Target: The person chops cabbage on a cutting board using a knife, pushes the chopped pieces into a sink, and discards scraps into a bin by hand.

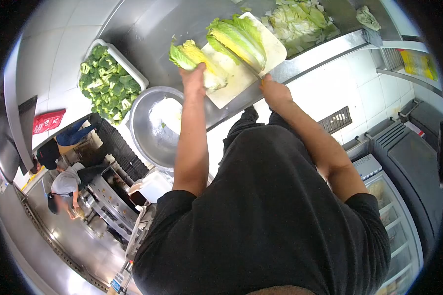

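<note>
My left hand (193, 81) is wrapped round a piece of napa cabbage (213, 73) at the left side of a white cutting board (226, 100). The cut yellow inside of this piece faces up. My right hand (276, 93) is closed on the handle of a knife (258, 75), whose thin blade lies along the near side of another napa cabbage piece (241, 42). That second piece rests on the right part of the board, and no hand touches it. Part of the blade is hidden by the leaves.
Chopped cabbage (305, 24) fills the sink at upper right. To the left are a tray of broccoli (110, 86) and a large metal bowl (155, 142) with something white inside. A cloth (368, 18) lies at the far right corner. Another person (66, 182) works at lower left.
</note>
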`<state>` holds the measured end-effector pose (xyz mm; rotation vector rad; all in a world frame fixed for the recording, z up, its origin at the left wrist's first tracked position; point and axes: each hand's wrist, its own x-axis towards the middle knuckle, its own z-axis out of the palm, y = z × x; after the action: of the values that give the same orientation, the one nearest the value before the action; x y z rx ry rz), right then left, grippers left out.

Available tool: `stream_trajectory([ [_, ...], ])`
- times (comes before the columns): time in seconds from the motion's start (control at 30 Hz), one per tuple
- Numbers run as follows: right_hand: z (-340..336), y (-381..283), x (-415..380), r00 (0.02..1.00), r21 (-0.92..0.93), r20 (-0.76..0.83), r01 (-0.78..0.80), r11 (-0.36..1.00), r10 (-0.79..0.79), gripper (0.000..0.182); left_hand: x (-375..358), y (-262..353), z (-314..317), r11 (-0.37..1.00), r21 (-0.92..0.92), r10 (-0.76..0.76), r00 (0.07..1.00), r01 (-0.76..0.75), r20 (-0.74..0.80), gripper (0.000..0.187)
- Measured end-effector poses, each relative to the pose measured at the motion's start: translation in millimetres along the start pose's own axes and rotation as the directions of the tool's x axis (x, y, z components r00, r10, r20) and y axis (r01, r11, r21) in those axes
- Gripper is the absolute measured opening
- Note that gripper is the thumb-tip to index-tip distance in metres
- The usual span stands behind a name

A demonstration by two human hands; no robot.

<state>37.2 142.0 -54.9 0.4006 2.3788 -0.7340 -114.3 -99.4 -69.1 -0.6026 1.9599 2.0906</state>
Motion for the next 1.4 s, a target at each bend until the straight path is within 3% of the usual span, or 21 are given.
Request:
stream_trajectory([
  [0.03,-0.3,-0.5,-0.4,1.0,0.006,0.003,-0.007,1.0,0.007,0.033,-0.5,11.8,-9.0,1.0,0.015,-0.013,1.0,0.013,-0.004,0.085],
  [0.1,7.0,4.5,4.8,0.999,-0.011,-0.03,0.018,1.0,-0.019,0.035,4.1,32.5,-22.5,0.986,0.094,0.143,0.989,-0.14,-0.025,0.088],
  [0.13,11.0,6.6,5.5,0.999,-0.019,-0.043,0.029,0.999,-0.029,0.036,0.7,54.0,-26.6,0.935,0.3,0.204,0.979,-0.19,-0.015,0.093],
  [0.17,10.6,6.3,4.5,0.999,-0.027,-0.041,0.034,0.999,-0.035,0.035,-1.5,73.8,-26.0,0.839,0.492,0.262,0.965,-0.232,0.008,0.099],
  [0.27,3.1,3.2,-5.1,0.996,-0.048,-0.062,0.066,0.997,-0.069,0.034,-7.5,106.6,-4.5,0.354,0.933,0.363,0.911,0.06,-0.196,0.111],
  [0.37,-21.2,3.0,-34.3,0.988,-0.061,-0.103,0.11,0.992,-0.116,0.032,22.3,95.4,-6.7,0.053,0.993,0.344,0.932,0.102,-0.114,0.116],
  [0.43,-45.6,2.9,-66.5,0.988,-0.074,-0.079,0.127,0.989,-0.132,0.03,38.2,73.7,-14.3,-0.01,0.993,0.236,0.965,0.121,-0.116,0.12],
  [0.53,-55.9,30.5,-99.6,0.975,-0.025,-0.206,0.077,0.997,-0.08,0.032,36.8,60.5,-8.4,-0.062,0.995,0.155,0.986,0.077,-0.067,0.122],
  [0.63,-58.0,60.7,-112.0,0.964,0.029,-0.241,-0.109,0.994,0.112,0.035,17.2,52.6,10.4,0.037,0.998,0.416,0.907,0.056,-0.066,0.118],
  [0.73,-51.4,80.7,-107.0,0.958,0.036,-0.229,-0.17,0.985,0.173,0.035,1.3,22.5,46.8,0.112,0.935,0.442,0.859,-0.338,0.257,0.116],
  [0.77,-48.4,83.4,-104.1,0.961,0.035,-0.218,-0.168,0.985,0.171,0.035,-26.2,37.1,74.8,0.301,0.88,0.301,0.912,-0.368,0.278,0.119],
  [0.8,-43.2,82.8,-102.6,0.969,0.01,-0.209,-0.136,0.991,0.135,0.035,-36.5,33.1,97.8,0.504,0.813,0.142,0.957,-0.29,0.253,0.123],
  [0.87,-39.0,80.4,-97.6,0.978,-0.044,-0.199,-0.071,0.996,0.061,0.033,-53.1,33.6,131.7,0.573,0.8,-0.017,0.974,-0.177,0.227,0.126],
  [0.97,-41.8,69.3,-99.7,0.979,-0.051,-0.204,-0.032,0.998,0.021,0.032,-49.1,24.2,137.3,0.696,0.7,0.019,0.979,-0.158,0.202,0.126],
  [1.0,-48.1,64.6,-102.7,0.981,-0.061,-0.195,-0.016,0.998,0.003,0.03,-45.2,15.3,126.9,0.742,0.644,0.085,0.979,-0.188,0.188,0.115],
  [1.13,-59.9,56.5,-111.3,0.976,-0.082,-0.196,0.079,0.993,-0.094,0.027,-51.5,17.6,69.6,0.938,0.346,-0.065,0.994,0.032,0.084,0.098],
  [1.17,-63.5,53.4,-114.1,0.968,-0.099,-0.208,0.119,0.988,-0.137,0.028,-45.5,2.8,51.6,0.963,0.258,-0.089,0.995,0.075,0.042,0.094],
  [1.2,-64.5,50.3,-117.0,0.96,-0.114,-0.213,0.159,0.981,-0.18,0.028,-50.4,8.9,41.7,0.933,0.344,-0.117,0.993,0.105,0.013,0.091],
  [1.3,-65.7,41.7,-115.0,0.945,-0.115,-0.177,0.257,0.96,-0.274,0.028,-58.1,7.2,37.5,0.972,0.175,-0.156,0.987,0.158,-0.023,0.091],
  [1.33,-65.9,40.7,-114.1,0.945,-0.113,-0.174,0.259,0.959,-0.276,0.028,-55.9,6.2,39.6,0.954,0.219,-0.202,0.979,0.206,-0.04,0.092],
  [1.4,-68.6,43.1,-110.8,0.945,-0.117,-0.17,0.262,0.958,-0.279,0.027,-45.7,3.0,40.0,0.963,0.259,-0.076,0.997,0.072,0.008,0.091],
])
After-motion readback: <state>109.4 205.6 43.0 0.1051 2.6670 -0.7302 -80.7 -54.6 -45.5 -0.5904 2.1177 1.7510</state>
